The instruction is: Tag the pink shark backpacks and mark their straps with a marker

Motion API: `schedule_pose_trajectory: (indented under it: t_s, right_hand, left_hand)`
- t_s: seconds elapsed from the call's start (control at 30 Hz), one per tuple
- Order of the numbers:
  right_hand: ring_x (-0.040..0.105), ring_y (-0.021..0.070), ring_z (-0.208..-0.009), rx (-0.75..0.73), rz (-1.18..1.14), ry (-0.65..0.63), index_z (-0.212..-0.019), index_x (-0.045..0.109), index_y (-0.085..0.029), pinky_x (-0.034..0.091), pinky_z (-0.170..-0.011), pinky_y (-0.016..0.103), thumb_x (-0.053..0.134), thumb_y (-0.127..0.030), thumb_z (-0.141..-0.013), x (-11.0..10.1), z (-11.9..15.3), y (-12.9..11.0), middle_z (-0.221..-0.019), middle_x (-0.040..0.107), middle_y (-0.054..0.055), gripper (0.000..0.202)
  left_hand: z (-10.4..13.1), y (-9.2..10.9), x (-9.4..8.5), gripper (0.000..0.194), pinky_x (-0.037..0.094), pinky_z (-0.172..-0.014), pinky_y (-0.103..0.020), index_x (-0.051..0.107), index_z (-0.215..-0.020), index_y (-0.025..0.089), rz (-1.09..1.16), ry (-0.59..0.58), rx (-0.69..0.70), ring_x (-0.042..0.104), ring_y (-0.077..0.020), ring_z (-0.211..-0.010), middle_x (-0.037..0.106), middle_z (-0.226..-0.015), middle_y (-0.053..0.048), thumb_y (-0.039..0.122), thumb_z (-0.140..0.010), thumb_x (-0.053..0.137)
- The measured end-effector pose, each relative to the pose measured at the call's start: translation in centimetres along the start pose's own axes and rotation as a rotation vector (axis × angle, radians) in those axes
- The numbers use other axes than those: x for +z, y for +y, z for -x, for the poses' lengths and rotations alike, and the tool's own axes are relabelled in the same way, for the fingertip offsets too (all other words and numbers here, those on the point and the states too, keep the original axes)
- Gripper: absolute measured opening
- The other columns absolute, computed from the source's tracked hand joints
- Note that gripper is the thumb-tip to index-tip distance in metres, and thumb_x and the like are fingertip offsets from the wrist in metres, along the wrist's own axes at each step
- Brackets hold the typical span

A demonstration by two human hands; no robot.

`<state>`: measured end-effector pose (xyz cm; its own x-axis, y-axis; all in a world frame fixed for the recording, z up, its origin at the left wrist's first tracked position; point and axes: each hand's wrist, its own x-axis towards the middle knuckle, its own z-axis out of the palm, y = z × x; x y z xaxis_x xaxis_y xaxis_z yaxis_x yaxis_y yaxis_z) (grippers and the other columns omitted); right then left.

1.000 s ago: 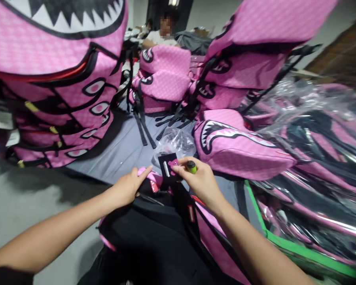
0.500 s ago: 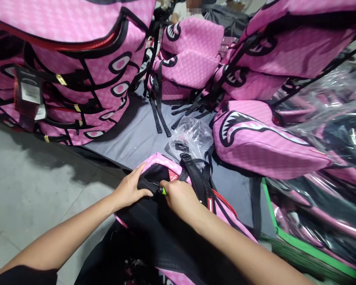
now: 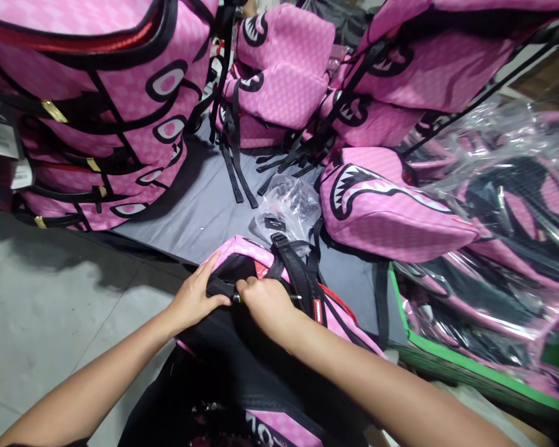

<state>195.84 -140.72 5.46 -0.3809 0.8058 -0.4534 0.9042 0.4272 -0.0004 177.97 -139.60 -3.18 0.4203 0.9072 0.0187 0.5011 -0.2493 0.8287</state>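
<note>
A pink and black backpack [image 3: 249, 248] lies in front of me, its black inner side facing up. My left hand [image 3: 196, 297] is closed on its far-left pink edge, with the thumb pressing a black strip of fabric. Beside that thumb, my right hand [image 3: 268, 309] is wrapped round a slim black tool with a green band [image 3: 237, 298]. The tool's kind I cannot make out, since the fingers cover most of it. Black shoulder straps [image 3: 300, 267] lie just beyond my right hand. Crumpled clear plastic [image 3: 289, 202] rests past the bag's far edge.
Pink backpacks with eye prints [image 3: 135, 133] are stacked at left. Shark-mouth pink bags [image 3: 279, 93] are piled at the back, another pink bag [image 3: 395, 217] nearer. Plastic-wrapped bags [image 3: 498, 267] fill the right, by a green edge [image 3: 475, 366]. Grey cloth [image 3: 190, 198] covers the table.
The view has shifted, so things sit further left. My right hand has turned the tool flatter against the bag, close to my left thumb. My left hand keeps its hold.
</note>
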Motion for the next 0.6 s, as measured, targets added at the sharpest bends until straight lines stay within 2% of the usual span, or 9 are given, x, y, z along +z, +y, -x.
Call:
schedule_pose_trajectory:
  t_s: [0.13, 0.27, 0.37, 0.43, 0.6]
  right_hand:
    - [0.071, 0.0243, -0.079, -0.025, -0.028, 0.130, -0.119, 0.059, -0.015, 0.052, -0.066, 0.029, 0.048, -0.017, -0.095, -0.1, -0.7, -0.4, -0.092, 0.070, 0.013, 0.027]
    - [0.070, 0.0231, -0.087, -0.193, -0.165, 0.214, -0.113, 0.063, -0.015, 0.052, -0.072, 0.029, 0.054, -0.020, -0.093, 0.0, -2.7, -0.8, -0.093, 0.072, 0.010, 0.023]
    - [0.069, 0.0242, -0.085, -0.263, -0.104, 0.260, -0.103, 0.066, -0.011, 0.054, -0.070, 0.032, 0.057, -0.021, -0.092, -0.7, -2.4, -0.8, -0.090, 0.072, 0.011, 0.018]
    - [0.070, 0.0256, -0.083, -0.241, -0.026, 0.234, -0.094, 0.068, -0.009, 0.055, -0.068, 0.034, 0.055, -0.015, -0.091, -1.2, -1.1, -0.7, -0.088, 0.072, 0.013, 0.014]
    - [0.071, 0.0276, -0.086, -0.088, 0.045, 0.060, -0.091, 0.071, -0.010, 0.057, -0.064, 0.037, 0.052, 0.002, -0.083, -0.9, 3.3, 0.7, -0.089, 0.073, 0.015, 0.024]
  left_hand:
    - [0.2, 0.0, -0.6, 0.095, 0.034, -0.117, -0.042, 0.019, -0.154, 0.022, -0.020, -0.021, -0.025, 0.037, -0.0256, -0.142, 0.036, -0.155, -0.011, 0.040, -0.078, 0.072]
    - [0.5, -0.4, -1.0, 0.092, 0.037, -0.115, -0.043, 0.017, -0.154, 0.025, -0.065, -0.025, -0.033, 0.040, -0.0265, -0.140, 0.038, -0.154, -0.010, 0.044, -0.080, 0.068]
    - [0.4, -0.6, -1.1, 0.094, 0.040, -0.112, -0.044, 0.017, -0.154, 0.027, -0.041, -0.045, -0.057, 0.045, -0.0281, -0.137, 0.043, -0.151, -0.009, 0.048, -0.078, 0.068]
    - [0.3, -0.4, -1.0, 0.092, 0.041, -0.110, -0.043, 0.020, -0.153, 0.026, -0.016, -0.076, -0.068, 0.048, -0.0280, -0.134, 0.048, -0.147, -0.009, 0.049, -0.077, 0.068]
    - [0.4, 0.7, -0.3, 0.066, 0.048, -0.100, -0.042, 0.046, -0.133, 0.021, -0.039, -0.113, -0.161, 0.062, -0.0284, -0.114, 0.067, -0.122, -0.008, 0.052, -0.078, 0.066]
